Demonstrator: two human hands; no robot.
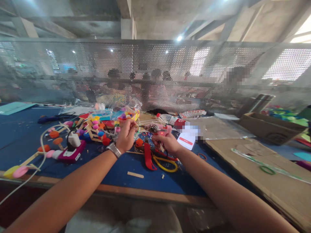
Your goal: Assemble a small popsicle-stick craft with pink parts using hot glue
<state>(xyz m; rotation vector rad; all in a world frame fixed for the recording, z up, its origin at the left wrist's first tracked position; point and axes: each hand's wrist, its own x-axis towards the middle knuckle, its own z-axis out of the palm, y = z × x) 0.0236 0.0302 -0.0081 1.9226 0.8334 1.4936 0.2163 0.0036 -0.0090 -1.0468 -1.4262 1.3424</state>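
Bare forearms (73, 186), left hand (125, 137) with silver metallic wristband (114, 150), pale greyish clothing (126, 218) over the lap

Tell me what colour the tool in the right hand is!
The tool is pink, with a small red light, best seen in the head view.

One left hand (126, 136), one right hand (168, 143) — two in all. One watch (114, 149), one pink tool (167, 130), one phone (186, 138), one bottle (178, 122), one purple power block (74, 155), one open box (270, 129). Coloured round bits (54, 134) — too many to count.
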